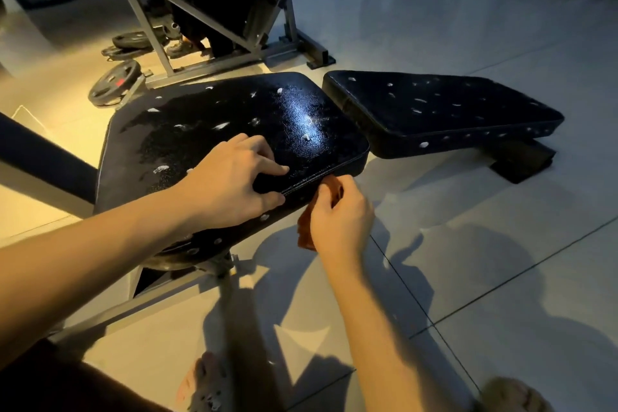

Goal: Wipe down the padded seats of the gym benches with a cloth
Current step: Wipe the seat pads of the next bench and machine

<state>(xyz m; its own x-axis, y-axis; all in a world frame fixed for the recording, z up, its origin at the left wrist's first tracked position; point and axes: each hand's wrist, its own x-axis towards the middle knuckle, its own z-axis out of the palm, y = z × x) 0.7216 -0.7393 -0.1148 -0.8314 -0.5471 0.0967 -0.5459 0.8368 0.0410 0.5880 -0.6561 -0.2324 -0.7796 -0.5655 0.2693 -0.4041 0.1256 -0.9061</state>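
On the near right edge of the near seat pad (234, 117) is where the work is; the far pad (434, 107) sits just beyond it, a small gap between them, and I'd guess it's not done yet. The left hand (230, 184) rests on top of the pad by that edge, fingers loose, holding nothing, basically bracing. The right hand (341, 214) is bunched around the orange cloth (306, 232), pressing it to the pad's side just under the seam. Imo: run the cloth along that seam in long passes, then refold to a clean face. The vinyl's cracked, with white flecks (222, 125) all over, so go light or it'll snag.
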